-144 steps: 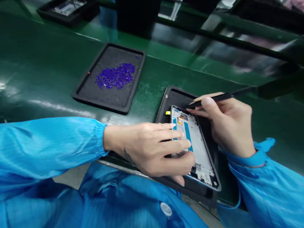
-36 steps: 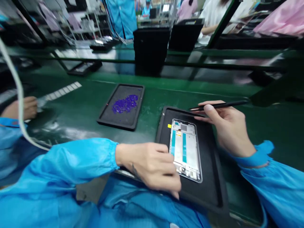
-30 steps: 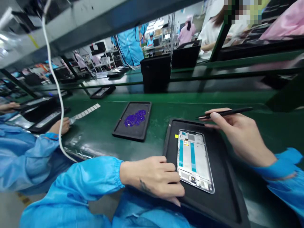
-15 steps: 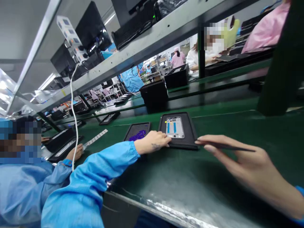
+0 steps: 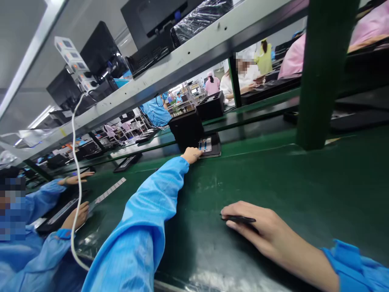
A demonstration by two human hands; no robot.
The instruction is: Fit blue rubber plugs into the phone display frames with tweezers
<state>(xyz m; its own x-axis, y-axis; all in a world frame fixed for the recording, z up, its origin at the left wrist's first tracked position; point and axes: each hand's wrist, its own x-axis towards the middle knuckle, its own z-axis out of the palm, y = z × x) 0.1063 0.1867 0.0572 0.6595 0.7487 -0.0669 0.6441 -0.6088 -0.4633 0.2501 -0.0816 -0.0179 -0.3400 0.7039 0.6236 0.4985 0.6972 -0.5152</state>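
Note:
My left hand [image 5: 192,155] is stretched far forward, its fingers closed at the left front corner of a black tray [image 5: 215,150]. Inside that tray lies a silver phone frame [image 5: 205,144] with blue strips on it. The tray rests at the back of the green bench, beside a black box. Nearer to me, above the bench top, my right hand [image 5: 258,227] pinches dark tweezers [image 5: 240,219] between thumb and fingers. Part of the tweezers is hidden by the hand.
A green bench [image 5: 273,174] stretches ahead, with a green post [image 5: 317,77] at right. The black box [image 5: 187,129] stands at the back. To the left, a white cable [image 5: 75,162] hangs down, and a co-worker's hand [image 5: 77,215] is near a strip of pale labels [image 5: 111,190].
My left hand has moved the tray with the phone frame away from me to the back of the bench. My right hand, still with the tweezers, has shifted left and lower in view.

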